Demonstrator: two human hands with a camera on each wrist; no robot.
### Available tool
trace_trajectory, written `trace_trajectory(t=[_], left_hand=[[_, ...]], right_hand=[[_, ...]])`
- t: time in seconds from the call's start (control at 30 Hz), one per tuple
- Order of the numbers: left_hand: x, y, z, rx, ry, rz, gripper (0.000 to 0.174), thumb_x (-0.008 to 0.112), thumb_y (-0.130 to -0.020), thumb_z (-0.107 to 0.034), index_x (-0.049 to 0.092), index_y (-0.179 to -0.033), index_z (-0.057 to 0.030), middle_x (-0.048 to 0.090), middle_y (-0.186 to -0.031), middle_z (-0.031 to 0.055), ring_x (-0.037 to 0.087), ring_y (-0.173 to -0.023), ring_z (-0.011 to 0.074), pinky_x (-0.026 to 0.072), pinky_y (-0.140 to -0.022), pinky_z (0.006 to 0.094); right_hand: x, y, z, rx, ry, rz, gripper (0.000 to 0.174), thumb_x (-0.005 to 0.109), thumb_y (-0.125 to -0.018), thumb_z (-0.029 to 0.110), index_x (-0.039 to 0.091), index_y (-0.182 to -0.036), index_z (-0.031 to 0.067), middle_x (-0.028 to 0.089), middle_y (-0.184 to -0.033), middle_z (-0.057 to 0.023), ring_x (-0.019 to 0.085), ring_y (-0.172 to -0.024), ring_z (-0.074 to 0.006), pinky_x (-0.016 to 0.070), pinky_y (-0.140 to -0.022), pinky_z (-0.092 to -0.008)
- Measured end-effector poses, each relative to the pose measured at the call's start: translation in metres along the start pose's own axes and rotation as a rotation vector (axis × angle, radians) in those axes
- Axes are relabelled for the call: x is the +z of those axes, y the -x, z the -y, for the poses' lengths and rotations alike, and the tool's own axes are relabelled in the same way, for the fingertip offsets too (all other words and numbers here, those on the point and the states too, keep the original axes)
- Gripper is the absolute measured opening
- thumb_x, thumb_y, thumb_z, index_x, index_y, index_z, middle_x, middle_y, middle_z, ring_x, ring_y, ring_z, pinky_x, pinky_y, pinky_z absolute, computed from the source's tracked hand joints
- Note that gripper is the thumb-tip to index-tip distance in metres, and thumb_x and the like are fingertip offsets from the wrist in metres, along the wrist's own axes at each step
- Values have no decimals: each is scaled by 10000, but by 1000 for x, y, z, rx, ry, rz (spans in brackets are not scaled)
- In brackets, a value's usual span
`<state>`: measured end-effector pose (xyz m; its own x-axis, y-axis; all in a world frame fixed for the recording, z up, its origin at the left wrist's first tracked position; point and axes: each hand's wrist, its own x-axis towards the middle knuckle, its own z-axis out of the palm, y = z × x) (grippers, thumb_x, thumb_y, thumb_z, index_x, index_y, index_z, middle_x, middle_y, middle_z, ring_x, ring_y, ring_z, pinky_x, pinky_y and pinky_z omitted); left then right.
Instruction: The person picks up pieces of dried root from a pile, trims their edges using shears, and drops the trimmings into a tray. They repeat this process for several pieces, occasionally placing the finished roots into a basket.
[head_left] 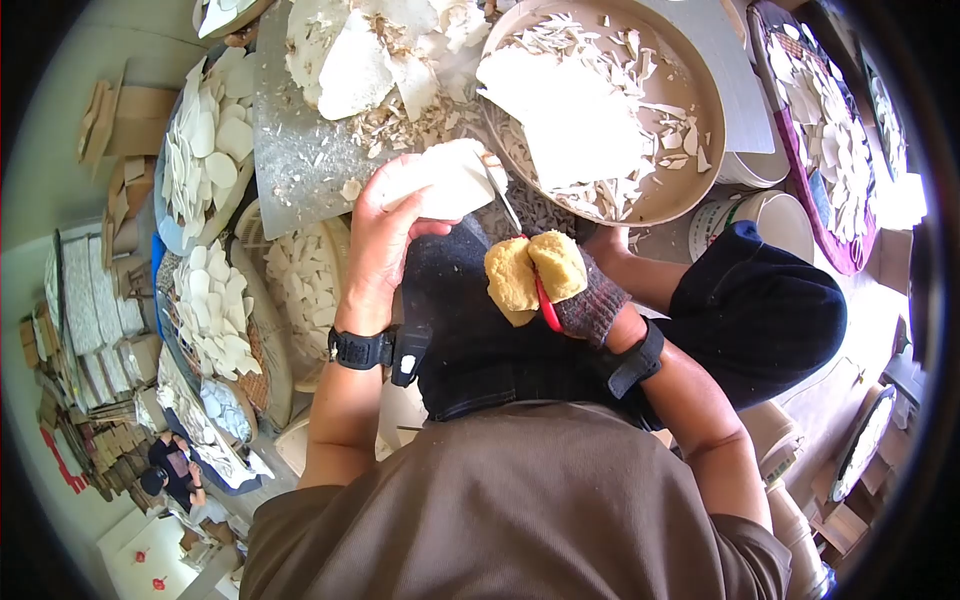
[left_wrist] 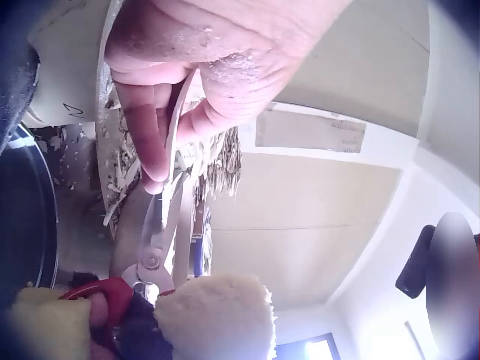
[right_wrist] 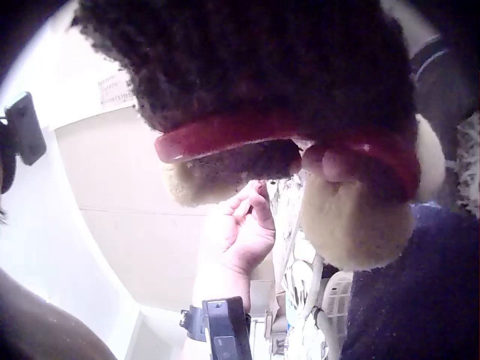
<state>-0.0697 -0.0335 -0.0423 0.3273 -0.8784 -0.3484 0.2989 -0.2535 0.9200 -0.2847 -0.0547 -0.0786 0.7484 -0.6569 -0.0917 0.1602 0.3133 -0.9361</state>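
In the head view my bare left hand (head_left: 385, 215) pinches a thin, flat white piece (head_left: 450, 180) between thumb and fingers. My gloved right hand (head_left: 595, 300) grips red-handled scissors (head_left: 548, 308); yellow foam pads (head_left: 558, 265) wrap the handles. The blades point up at the right edge of the white piece. In the left wrist view the scissor pivot (left_wrist: 152, 259) shows, and the blades meet the lower edge of the piece close to the left fingertips. The right wrist view shows the dark knitted glove (right_wrist: 255, 67) over the red handle loops.
A round tan tray (head_left: 700, 110) holds a large white sheet and many trimmings. Broken white sheets lie on a metal board (head_left: 290, 170) at the left. Baskets of flat pieces (head_left: 215, 155) line the left side, another basket (head_left: 830, 150) the right. A white bucket (head_left: 765, 225) stands beyond the knee.
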Motion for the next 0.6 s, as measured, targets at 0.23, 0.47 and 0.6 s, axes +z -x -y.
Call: trace_trajectory(t=[0.23, 0.47, 0.6], left_hand=[[-8, -1, -3, -23, -12, 69, 396, 586, -819, -47, 447, -1184, 22, 611, -994, 135, 661, -713, 214, 551, -556, 246], [-8, 3, 1, -86, -50, 121, 386, 582, -829, -62, 453, -1185, 13, 615, -980, 132, 661, -713, 209, 557, -561, 256], [-11, 1, 3, -90, -38, 130, 393, 587, -824, -66, 455, -1188, 4, 615, -985, 130, 661, -724, 208, 558, -564, 258]], right_hand=[[1, 3, -13, 177, -384, -29, 187, 508, -858, 102, 583, -988, -10, 642, -934, -142, 624, -835, -273, 488, -713, -344], [-18, 1, -44, -148, 485, 43, 168, 537, -849, 119, 576, -981, 23, 626, -919, -112, 605, -861, -251, 486, -748, -331], [-19, 4, -32, 39, 447, 121, 235, 517, -910, 106, 542, -1120, 3, 603, -1073, -93, 582, -982, -157, 470, -855, -288]])
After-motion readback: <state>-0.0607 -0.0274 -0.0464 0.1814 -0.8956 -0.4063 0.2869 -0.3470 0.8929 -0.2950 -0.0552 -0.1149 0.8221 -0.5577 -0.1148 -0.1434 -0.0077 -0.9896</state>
